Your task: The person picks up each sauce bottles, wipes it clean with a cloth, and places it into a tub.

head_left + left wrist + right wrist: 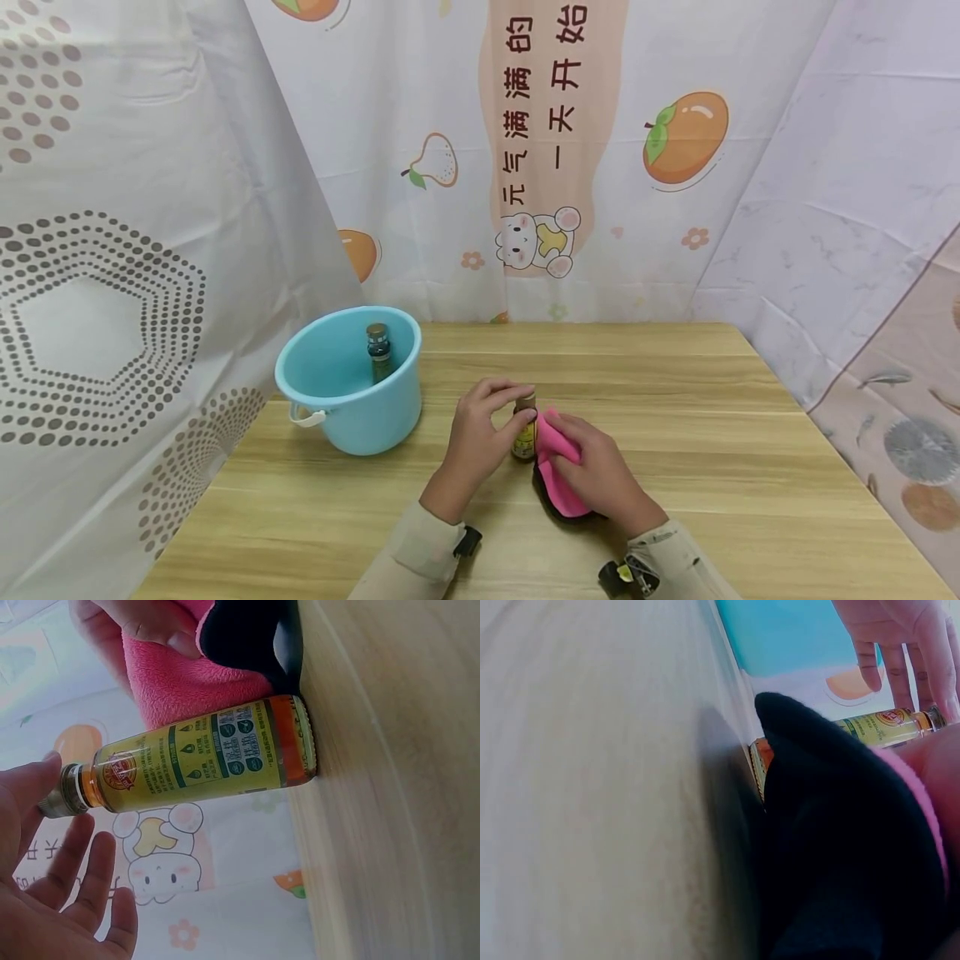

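A small glass bottle (524, 442) with a yellow-green label and a brownish cap stands upright on the wooden table. My left hand (480, 429) pinches it at the cap between thumb and forefinger; the other fingers are spread apart in the left wrist view. Bunched in my right hand (600, 477) is a cloth (561, 492), fluffy pink on one side and black on the other. The cloth lies right against the bottle's side (191, 757), its black part hanging down to the tabletop. In the right wrist view the black side (832, 840) covers part of the bottle.
To the left stands a light blue bucket (378, 417) with a white handle grip (307, 418). Inside it a dark bottle (379, 354) with a brown cap leans near the right wall. Printed curtains (420, 217) hang behind the wooden table (720, 450) and along both sides.
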`<state>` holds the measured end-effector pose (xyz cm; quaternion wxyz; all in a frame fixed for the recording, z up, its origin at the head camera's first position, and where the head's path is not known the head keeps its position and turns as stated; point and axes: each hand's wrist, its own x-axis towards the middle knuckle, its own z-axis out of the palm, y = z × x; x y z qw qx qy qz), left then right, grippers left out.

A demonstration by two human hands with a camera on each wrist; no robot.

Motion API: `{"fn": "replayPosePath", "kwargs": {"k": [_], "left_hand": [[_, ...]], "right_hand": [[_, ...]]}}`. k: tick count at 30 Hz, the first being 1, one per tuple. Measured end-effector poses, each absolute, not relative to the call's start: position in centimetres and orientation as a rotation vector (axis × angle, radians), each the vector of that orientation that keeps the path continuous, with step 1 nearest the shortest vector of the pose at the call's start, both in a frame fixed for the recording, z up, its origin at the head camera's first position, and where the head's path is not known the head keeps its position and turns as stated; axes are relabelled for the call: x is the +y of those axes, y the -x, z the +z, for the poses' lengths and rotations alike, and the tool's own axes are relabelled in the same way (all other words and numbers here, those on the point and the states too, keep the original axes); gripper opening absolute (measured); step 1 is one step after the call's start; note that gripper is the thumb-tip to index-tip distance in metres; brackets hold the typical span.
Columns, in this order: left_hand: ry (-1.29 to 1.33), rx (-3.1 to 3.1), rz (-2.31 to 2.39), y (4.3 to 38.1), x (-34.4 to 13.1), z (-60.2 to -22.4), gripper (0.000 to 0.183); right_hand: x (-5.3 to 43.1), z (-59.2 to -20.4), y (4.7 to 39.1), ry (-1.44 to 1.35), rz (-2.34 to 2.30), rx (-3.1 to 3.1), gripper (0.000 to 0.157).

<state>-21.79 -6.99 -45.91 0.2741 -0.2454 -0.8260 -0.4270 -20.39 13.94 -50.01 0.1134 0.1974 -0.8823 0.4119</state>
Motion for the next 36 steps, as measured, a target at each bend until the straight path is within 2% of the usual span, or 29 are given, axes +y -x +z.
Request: {"fn": "replayPosePath", "kwargs": {"k": [20,29,36], "left_hand": [[0.648,-2.226,-1.104,21.76,-7.15,-45.87,0.025],[0.684,-2.218,-1.116,21.84,-7.09,-45.75,0.027],[0.709,-2.179,-1.136,21.99,-7.09,-46.04,0.028]], "right_hand": [[14.02,-50.02,20.55,-0.691,1.172,-2.356,0.065],[14.07,-49.98,20.75,-0.769,1.219,-2.218,0.06],[14.02,-49.91,20.64,-0.755,1.256,-2.271,0.063]]}}
